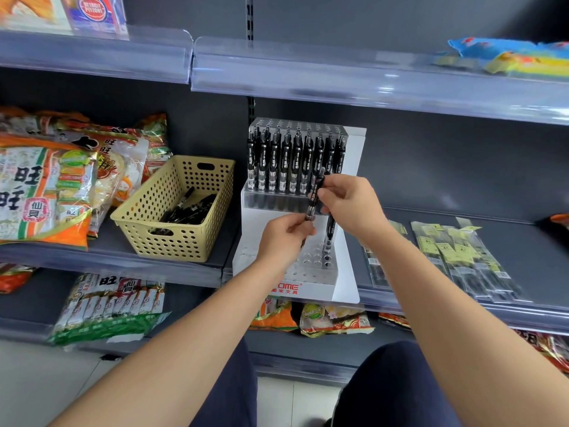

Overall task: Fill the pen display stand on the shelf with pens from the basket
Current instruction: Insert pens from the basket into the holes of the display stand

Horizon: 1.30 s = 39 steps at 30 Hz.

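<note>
Sitting left on the shelf [538,257], tan basket [160,195] holds loose black pens [191,209]. Left hand [284,234] pinches one pen [314,198] low, right hand [351,201] pinches its top, before the pen display stand [308,285], upper row full.

Just below the left hand [284,234], the pen display stand [317,291] shows red "OME" on its white front, the start covered by the forearm [234,291], above 米文具. Well left of the grip, snack bags [37,186] read 旺旺 and 仙貝; a lower bag [117,291] repeats 旺 and 仙貝. High up left, a round badge [92,7] says "DETROIT PISTONS". White print on the pen [313,198] pinched between that hand and the right hand [348,201] is too small to read.
</note>
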Motion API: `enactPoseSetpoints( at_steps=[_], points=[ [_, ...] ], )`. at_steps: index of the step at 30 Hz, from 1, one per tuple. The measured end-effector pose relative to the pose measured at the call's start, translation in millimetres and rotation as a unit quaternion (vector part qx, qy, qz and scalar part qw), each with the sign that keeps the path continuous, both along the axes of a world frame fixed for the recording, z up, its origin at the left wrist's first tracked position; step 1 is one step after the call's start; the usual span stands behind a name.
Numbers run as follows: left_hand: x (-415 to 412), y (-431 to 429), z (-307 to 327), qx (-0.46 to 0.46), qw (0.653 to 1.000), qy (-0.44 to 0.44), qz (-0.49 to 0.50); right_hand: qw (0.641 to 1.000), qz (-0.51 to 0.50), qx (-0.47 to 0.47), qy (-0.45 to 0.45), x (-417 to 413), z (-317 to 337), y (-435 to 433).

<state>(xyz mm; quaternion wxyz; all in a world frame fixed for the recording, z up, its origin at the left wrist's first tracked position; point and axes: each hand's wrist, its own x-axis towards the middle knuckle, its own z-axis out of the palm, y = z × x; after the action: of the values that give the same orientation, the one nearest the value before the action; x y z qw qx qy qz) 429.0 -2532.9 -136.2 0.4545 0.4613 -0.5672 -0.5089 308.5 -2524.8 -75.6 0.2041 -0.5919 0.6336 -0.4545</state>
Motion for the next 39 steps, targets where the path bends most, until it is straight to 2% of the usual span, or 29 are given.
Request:
enactPoseSetpoints(
  at_steps=[2, 6, 16, 28, 34, 39],
  points=[
    [0.9, -0.6, -1.5, 0.003, 1.000, 0.014, 0.004, 1.000, -0.013, -0.020, -0.010, -1.1, -0.9, 0.2],
    [-0.6, -1.9, -2.7, -0.011, 1.000, 0.013, 0.022, 0.993, -0.081, -0.046, 0.073, -0.5, 2.6, 2.4],
    [2.4, -7.3, -8.5, 0.009, 0.999, -0.015, 0.048, 0.969, -0.115, -0.043, 0.214, 1.4, 7.5, 0.5],
    [12.7, -10.6, -14.5, -0.006, 0.998, -0.035, 0.050, 0.958, -0.150, -0.037, 0.244, 4.9, -0.7, 1.0],
    [17.7, -12.7, -16.2, -0.030, 0.995, -0.083, 0.049, 0.953, -0.157, -0.003, 0.258, 5.8, -9.2, 2.1],
    [24.3, -12.6, -15.7, -0.043, 0.989, -0.128, 0.058, 0.941, -0.160, -0.019, 0.298, 2.5, -19.4, -0.2]
  ],
)
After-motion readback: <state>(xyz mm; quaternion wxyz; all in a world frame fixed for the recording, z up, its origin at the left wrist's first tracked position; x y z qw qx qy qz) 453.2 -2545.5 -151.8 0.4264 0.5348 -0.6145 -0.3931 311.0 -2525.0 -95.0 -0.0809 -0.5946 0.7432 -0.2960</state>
